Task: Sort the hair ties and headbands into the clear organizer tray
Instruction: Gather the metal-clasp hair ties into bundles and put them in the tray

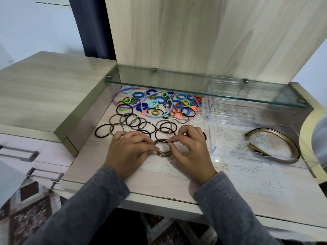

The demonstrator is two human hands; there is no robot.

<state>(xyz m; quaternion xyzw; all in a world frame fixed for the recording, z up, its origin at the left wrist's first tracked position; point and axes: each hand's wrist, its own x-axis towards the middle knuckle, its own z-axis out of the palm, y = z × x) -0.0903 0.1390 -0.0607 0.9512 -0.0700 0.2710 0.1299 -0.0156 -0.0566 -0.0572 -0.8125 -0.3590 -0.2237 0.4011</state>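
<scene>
1. The pale wood worktop (256, 197) carries everything, with a white lace mat (247, 174) spread over its middle and right.
2. A glass shelf (194, 85) runs across the back, above the far end of the things.
3. The clear organizer tray (213, 144) sits on the mat to my right. Its walls are see-through, with smaller compartments towards the back.
4. A bronze headband (283, 137) lies in the tray's wide front compartment.
5. At the back left is a heap of thick coloured hair ties (160, 99) in blue, green, orange and turquoise. A lavender headband (115, 98), a light blue one and a pink one lie mixed in.
6. Nearer to me, thin black and brown elastic ties (101, 131) with small metal beads lie scattered and overlapping.
7. My left hand (129, 149) and right hand (191, 149) meet just left of the tray, fingers (170, 143) curled.
8. Between them I pinch a small stack of brown elastic ties (164, 153), one hand on each side, just above the mat.
</scene>
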